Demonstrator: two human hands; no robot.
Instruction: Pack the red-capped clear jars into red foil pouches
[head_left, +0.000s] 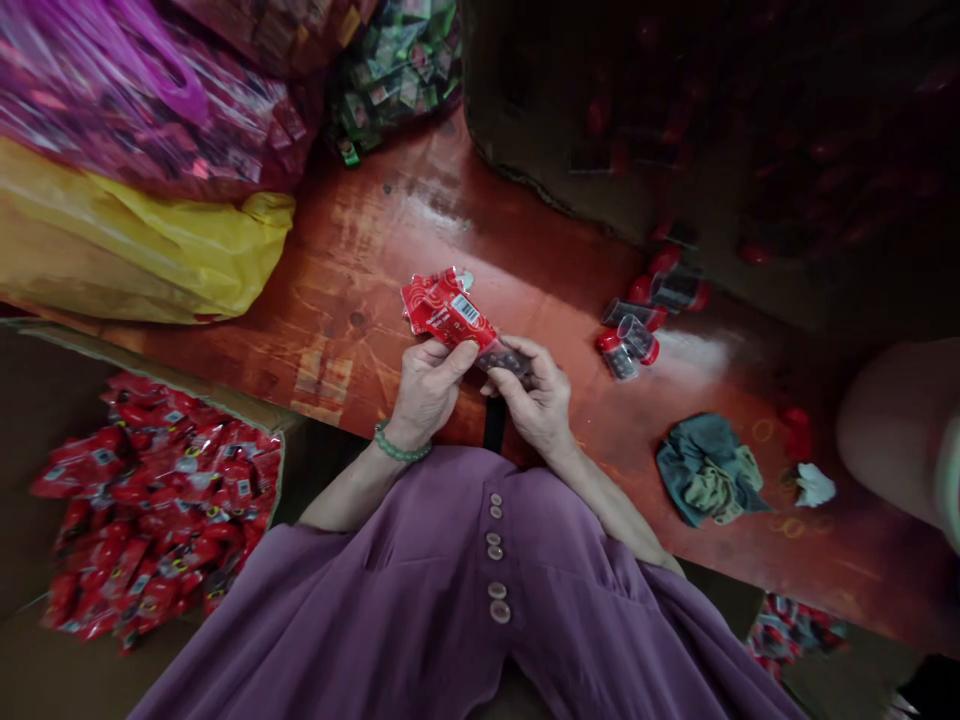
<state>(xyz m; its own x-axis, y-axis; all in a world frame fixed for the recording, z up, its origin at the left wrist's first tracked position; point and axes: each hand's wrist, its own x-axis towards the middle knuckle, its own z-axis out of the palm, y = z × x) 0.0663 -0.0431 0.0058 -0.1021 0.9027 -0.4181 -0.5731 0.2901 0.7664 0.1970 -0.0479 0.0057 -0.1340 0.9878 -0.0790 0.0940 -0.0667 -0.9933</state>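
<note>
The person's left hand [433, 388] pinches the barcoded red packet [456, 318] midway, the right hand [541, 402] its clear end, its length slanting far-left to near-right (barcode up) above the red table [360, 365].

1. Wears a loose, plain purple garment [420, 620], smooth and softly draped, with a slight sheen.
2. Carries six round, pale-centred, rimmed buttons [494, 552] down a straight front strip, set in three pairs.
3. Shows small gathered folds to either side of the strip.
4. Bares left hand [435, 385] and right hand [538, 395], plus both forearms.
5. Has a green beaded bracelet [403, 450] round the left wrist.
</note>
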